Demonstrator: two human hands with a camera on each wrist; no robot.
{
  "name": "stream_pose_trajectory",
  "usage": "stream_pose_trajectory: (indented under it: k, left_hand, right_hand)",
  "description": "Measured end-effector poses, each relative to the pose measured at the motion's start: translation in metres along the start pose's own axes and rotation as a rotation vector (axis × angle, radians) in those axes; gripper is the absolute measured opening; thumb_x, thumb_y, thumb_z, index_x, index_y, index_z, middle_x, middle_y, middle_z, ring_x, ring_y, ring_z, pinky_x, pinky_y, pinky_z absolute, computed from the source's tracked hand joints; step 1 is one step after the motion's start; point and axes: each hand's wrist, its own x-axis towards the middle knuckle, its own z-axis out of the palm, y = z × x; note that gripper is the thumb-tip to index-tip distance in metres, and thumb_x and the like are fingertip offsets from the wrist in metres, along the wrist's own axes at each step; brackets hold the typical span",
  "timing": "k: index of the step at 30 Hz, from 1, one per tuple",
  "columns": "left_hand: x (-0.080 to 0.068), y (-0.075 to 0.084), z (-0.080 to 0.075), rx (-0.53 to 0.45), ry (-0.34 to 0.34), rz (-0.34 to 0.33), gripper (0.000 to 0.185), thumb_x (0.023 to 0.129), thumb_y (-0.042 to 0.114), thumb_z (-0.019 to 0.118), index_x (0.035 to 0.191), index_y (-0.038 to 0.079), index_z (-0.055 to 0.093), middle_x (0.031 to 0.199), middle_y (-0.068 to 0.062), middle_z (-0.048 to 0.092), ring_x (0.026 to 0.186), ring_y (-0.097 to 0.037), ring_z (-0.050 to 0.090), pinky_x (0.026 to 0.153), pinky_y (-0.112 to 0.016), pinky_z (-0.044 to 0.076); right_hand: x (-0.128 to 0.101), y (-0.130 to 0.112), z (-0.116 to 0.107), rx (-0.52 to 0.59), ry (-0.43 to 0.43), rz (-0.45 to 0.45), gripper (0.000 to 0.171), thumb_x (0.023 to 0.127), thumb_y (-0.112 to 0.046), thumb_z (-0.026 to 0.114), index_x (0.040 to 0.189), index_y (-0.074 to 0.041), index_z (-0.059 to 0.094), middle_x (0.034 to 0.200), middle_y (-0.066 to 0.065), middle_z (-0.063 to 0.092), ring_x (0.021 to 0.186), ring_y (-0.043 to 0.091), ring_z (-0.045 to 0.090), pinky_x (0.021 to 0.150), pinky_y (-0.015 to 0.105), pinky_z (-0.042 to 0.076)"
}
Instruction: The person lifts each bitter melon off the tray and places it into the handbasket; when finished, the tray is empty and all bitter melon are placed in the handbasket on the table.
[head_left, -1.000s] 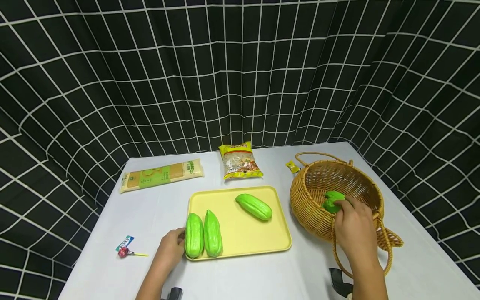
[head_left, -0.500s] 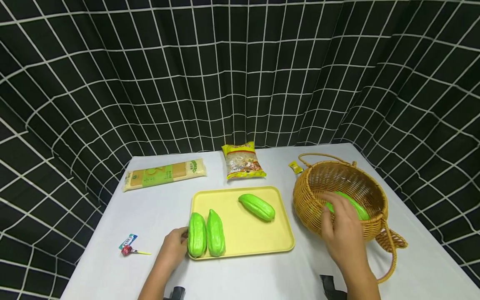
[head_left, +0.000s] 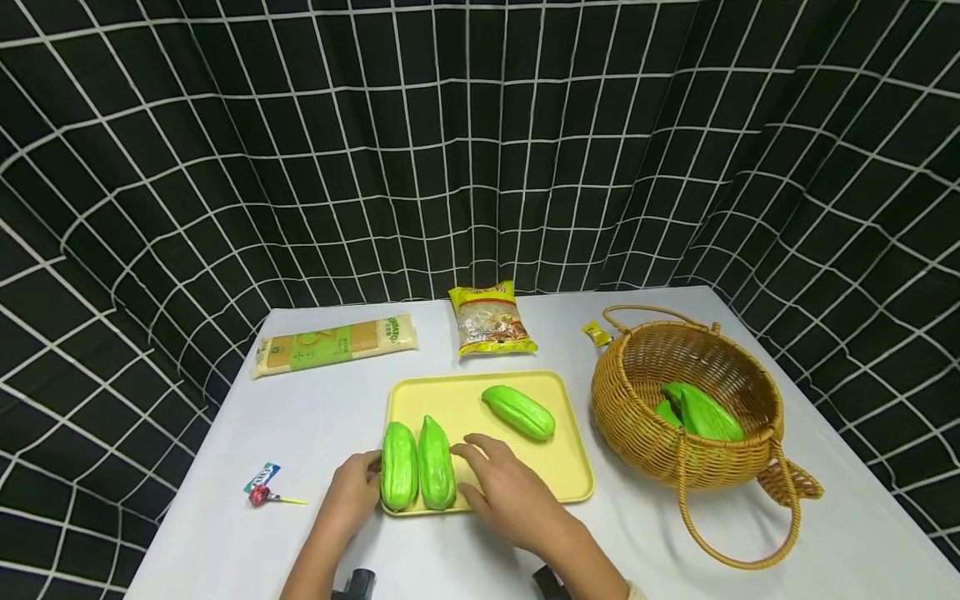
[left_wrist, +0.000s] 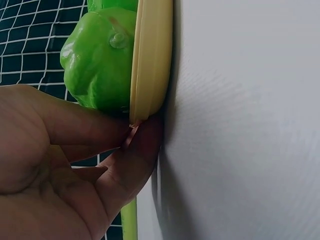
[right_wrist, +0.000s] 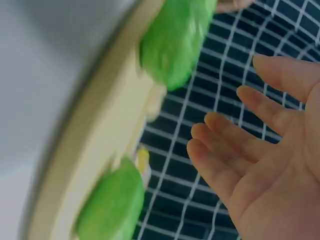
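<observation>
My left hand (head_left: pixel 355 490) pinches the left rim of the yellow tray (head_left: pixel 517 492) between thumb and fingers, clearly seen in the left wrist view. On the tray, two green ridged gourds lie side by side at the left: an outer gourd (head_left: pixel 399 467) and an inner gourd (head_left: pixel 436 463). A third gourd (head_left: pixel 519 412) lies slantwise near the back right. My right hand (head_left: pixel 517 496) hovers over the tray's front, fingers spread, fingertips close to the inner gourd. In the right wrist view this hand (right_wrist: pixel 270 150) holds nothing. More green gourds (head_left: pixel 703 413) lie inside the wicker basket (head_left: pixel 637 425).
The basket's front handle (head_left: pixel 738 562) hangs down onto the white table. Behind the tray lie a noodle pack (head_left: pixel 334 344) and a yellow snack bag (head_left: pixel 492 320). A small yellow packet (head_left: pixel 597 333) lies by the basket. A lollipop (head_left: pixel 260 495) and a small blue-white packet (head_left: pixel 262 477) are at left.
My right hand has let go of a green gourd in the basket and swung left to the tray's gourds. The left hand keeps its place at the tray's rim.
</observation>
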Motion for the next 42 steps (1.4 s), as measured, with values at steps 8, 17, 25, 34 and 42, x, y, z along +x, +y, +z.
stream_pose_trajectory:
  k: [8, 17, 25, 34, 42]
  left_hand:
    - [-0.001, -0.001, 0.001, -0.003, -0.001, 0.006, 0.037, 0.091, -0.004, 0.056, 0.126, -0.014, 0.054, 0.115, -0.027, 0.063, 0.102, -0.037, 0.063, 0.082, -0.045, 0.056]
    - [0.000, 0.000, 0.001, -0.001, 0.017, 0.014, 0.036, 0.090, -0.005, 0.056, 0.125, -0.015, 0.055, 0.113, -0.026, 0.063, 0.099, -0.035, 0.064, 0.080, -0.045, 0.057]
    - [0.000, -0.001, 0.003, 0.000, 0.017, -0.001, 0.037, 0.090, -0.004, 0.056, 0.126, -0.014, 0.055, 0.115, -0.027, 0.062, 0.102, -0.037, 0.063, 0.082, -0.046, 0.056]
    - [0.000, 0.000, 0.001, -0.006, 0.007, -0.003, 0.037, 0.091, -0.003, 0.057, 0.126, -0.014, 0.055, 0.112, -0.025, 0.064, 0.097, -0.033, 0.064, 0.079, -0.044, 0.057]
    - [0.002, -0.002, 0.000, -0.003, 0.000, 0.006, 0.036, 0.090, -0.004, 0.056, 0.124, -0.014, 0.056, 0.110, -0.023, 0.066, 0.094, -0.030, 0.066, 0.077, -0.043, 0.058]
  right_hand:
    - [0.005, -0.009, 0.027, 0.001, -0.133, -0.047, 0.049, 0.093, -0.028, 0.064, 0.140, -0.023, 0.050, 0.147, 0.014, 0.042, 0.131, 0.029, 0.048, 0.099, 0.045, 0.050]
    - [0.007, -0.011, 0.032, -0.012, -0.143, -0.021, 0.043, 0.093, -0.031, 0.064, 0.134, -0.022, 0.054, 0.147, 0.014, 0.041, 0.128, 0.028, 0.050, 0.098, 0.042, 0.051]
    - [0.011, -0.011, 0.035, 0.029, -0.080, 0.030, 0.035, 0.090, -0.026, 0.070, 0.118, -0.013, 0.054, 0.132, 0.012, 0.051, 0.101, 0.018, 0.060, 0.078, 0.031, 0.055]
    - [0.015, -0.008, 0.036, 0.003, -0.053, 0.045, 0.034, 0.087, -0.018, 0.073, 0.111, -0.012, 0.050, 0.122, 0.013, 0.056, 0.088, 0.016, 0.064, 0.066, 0.025, 0.053]
    - [0.011, -0.007, 0.033, 0.016, 0.006, 0.010, 0.030, 0.086, -0.010, 0.069, 0.109, -0.010, 0.050, 0.111, 0.009, 0.059, 0.081, 0.013, 0.061, 0.063, 0.025, 0.051]
